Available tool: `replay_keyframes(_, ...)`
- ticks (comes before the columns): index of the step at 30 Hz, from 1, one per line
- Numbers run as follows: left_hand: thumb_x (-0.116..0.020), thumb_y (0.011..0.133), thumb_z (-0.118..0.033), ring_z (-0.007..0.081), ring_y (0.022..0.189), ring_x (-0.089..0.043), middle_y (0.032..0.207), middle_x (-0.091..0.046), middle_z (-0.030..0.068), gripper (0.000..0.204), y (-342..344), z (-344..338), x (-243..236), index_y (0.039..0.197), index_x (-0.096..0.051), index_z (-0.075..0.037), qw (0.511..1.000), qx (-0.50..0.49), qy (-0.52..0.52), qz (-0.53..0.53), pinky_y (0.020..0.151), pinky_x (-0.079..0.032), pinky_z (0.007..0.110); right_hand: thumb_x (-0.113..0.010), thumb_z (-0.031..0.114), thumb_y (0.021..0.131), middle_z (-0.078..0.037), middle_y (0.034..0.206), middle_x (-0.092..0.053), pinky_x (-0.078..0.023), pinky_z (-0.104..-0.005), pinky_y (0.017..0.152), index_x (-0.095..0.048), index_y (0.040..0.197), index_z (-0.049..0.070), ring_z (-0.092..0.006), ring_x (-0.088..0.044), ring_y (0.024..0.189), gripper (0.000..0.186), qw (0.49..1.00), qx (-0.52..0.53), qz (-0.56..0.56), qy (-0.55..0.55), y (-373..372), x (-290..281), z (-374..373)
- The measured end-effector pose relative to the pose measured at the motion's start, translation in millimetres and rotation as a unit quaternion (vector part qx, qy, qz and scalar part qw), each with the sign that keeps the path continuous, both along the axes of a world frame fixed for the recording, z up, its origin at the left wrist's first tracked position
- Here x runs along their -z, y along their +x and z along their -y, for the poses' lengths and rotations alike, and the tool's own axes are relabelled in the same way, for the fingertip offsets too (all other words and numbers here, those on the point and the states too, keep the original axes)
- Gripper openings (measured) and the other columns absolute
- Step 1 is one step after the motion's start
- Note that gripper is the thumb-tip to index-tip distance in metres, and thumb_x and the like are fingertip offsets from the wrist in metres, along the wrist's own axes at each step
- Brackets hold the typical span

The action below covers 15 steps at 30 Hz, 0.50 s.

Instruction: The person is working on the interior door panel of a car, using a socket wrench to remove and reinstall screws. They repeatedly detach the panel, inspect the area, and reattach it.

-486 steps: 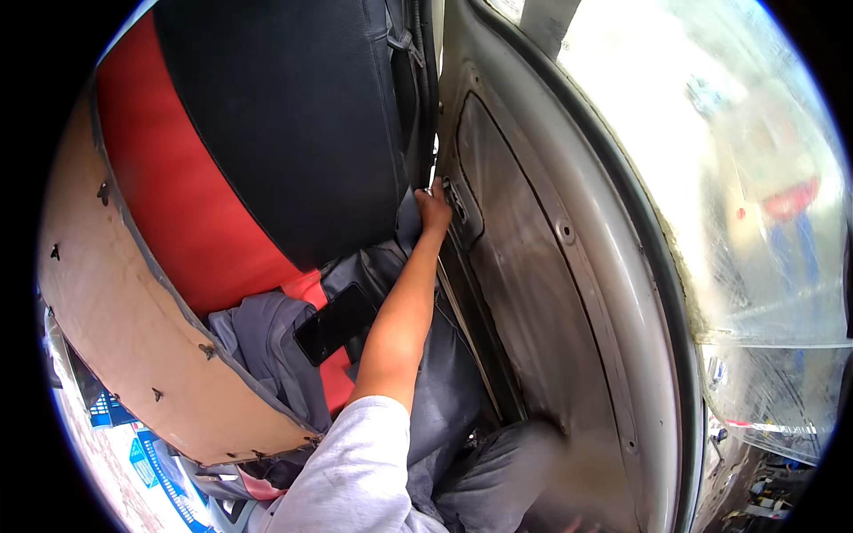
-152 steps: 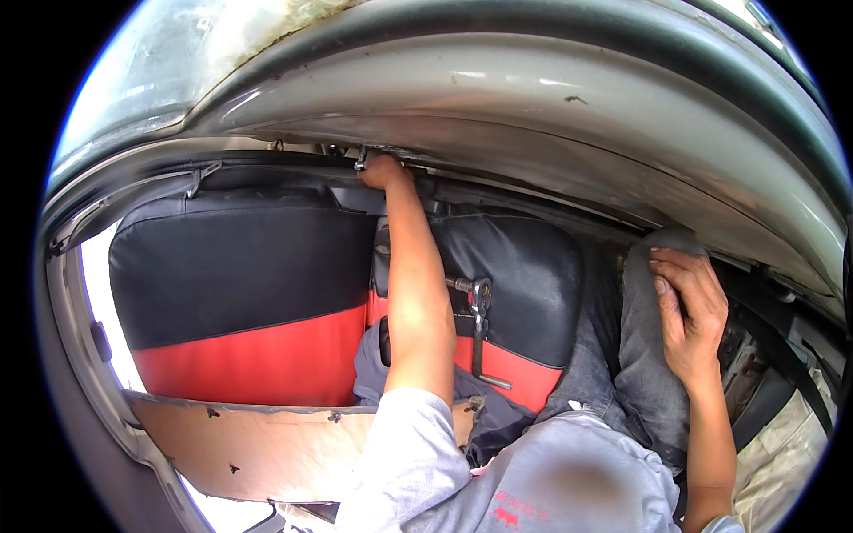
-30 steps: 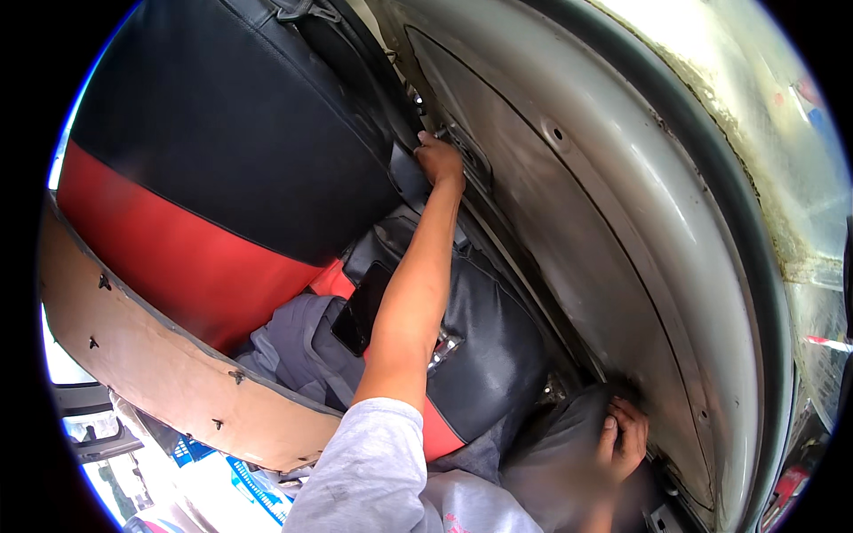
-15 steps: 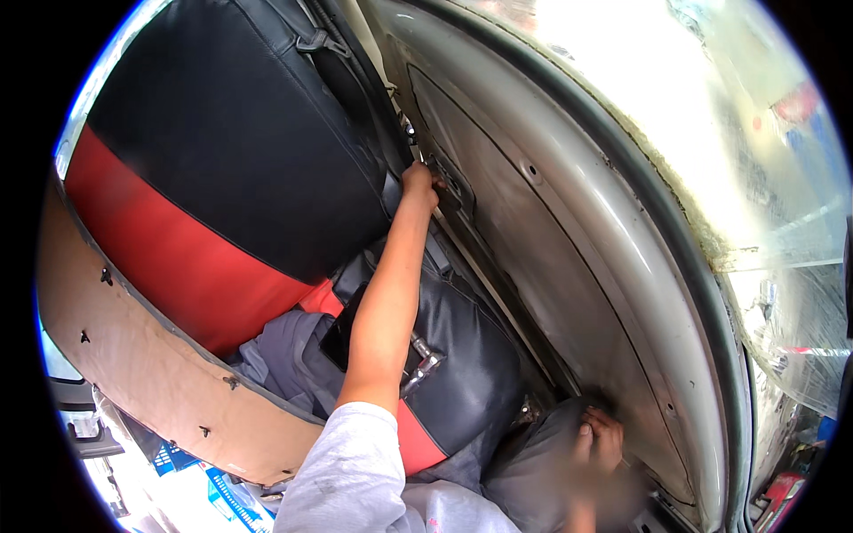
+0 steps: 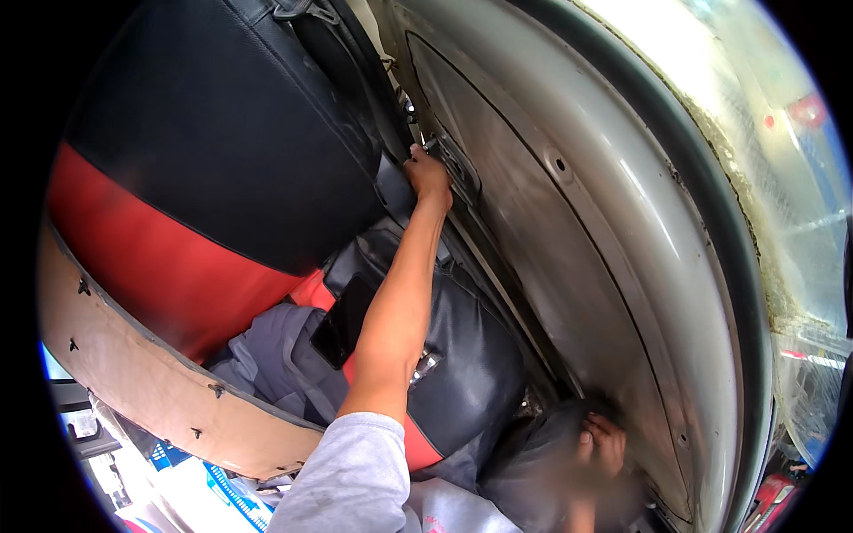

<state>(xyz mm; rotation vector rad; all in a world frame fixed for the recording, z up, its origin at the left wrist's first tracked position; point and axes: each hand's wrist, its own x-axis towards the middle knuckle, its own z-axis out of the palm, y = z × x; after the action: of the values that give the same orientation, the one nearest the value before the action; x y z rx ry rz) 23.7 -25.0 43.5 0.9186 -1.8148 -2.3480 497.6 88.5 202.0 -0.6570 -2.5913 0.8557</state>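
My left hand (image 5: 430, 175) reaches far forward into the narrow gap between a black and red car seat (image 5: 222, 151) and a grey metal body panel (image 5: 524, 204). Its fingers are curled beside an opening with a metal mechanism (image 5: 455, 164); what they grip is too small to make out. At the lower right, my right hand (image 5: 604, 442) rests near the base of that panel, against something dark. Its fingers are bent, and blur covers the wrist. A chrome tool (image 5: 426, 366) lies on the seat cushion, partly hidden by my left forearm.
A black phone (image 5: 345, 320) lies on grey cloth (image 5: 280, 346) to the left of my forearm. A curved beige trim panel (image 5: 169, 382) with several dark clips runs along the left. A seat-belt buckle (image 5: 306, 11) sits at the top. A black rubber seal (image 5: 711, 169) edges the metal panel.
My left hand has turned at the wrist, its fingers now pointing up and left near the opening. My forearm covers more of the chrome tool. The view has shifted slightly; my right hand looks unchanged.
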Motion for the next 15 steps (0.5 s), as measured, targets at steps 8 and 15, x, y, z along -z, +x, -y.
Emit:
replay_keyframes(8, -0.051, 0.099, -0.043, 0.0167, 0.054, -0.047, 0.072, -0.052, 0.008, 0.041, -5.2, 14.6, 54.2, 0.097, -0.049, -0.002, 0.979, -0.05, -0.138, -0.14, 0.046, -0.037, 0.033, -0.059, 0.007, 0.086, -0.014, 0.102, -0.068, -0.047, -0.0403, 0.081, -0.066, 0.091, -0.002, -0.032, -0.059, 0.089, 0.012, 1.0, -0.003, -0.005, 0.007, 5.2, 1.3, 3.7)
replay_keyframes(15, -0.047, 0.1, -0.033, 0.0304, 0.072, -0.063, 0.088, -0.061, 0.018, 0.038, -9.8, -23.6, 40.6, 0.109, -0.05, 0.004, 0.995, 0.084, -0.049, 0.001, 0.059, -0.047, 0.048, -0.061, 0.003, 0.084, -0.014, 0.1, -0.068, -0.047, -0.0411, 0.081, -0.066, 0.089, -0.001, -0.033, -0.061, 0.09, 0.008, 0.999, 0.001, -0.041, 0.006, 7.1, 12.2, -8.7)
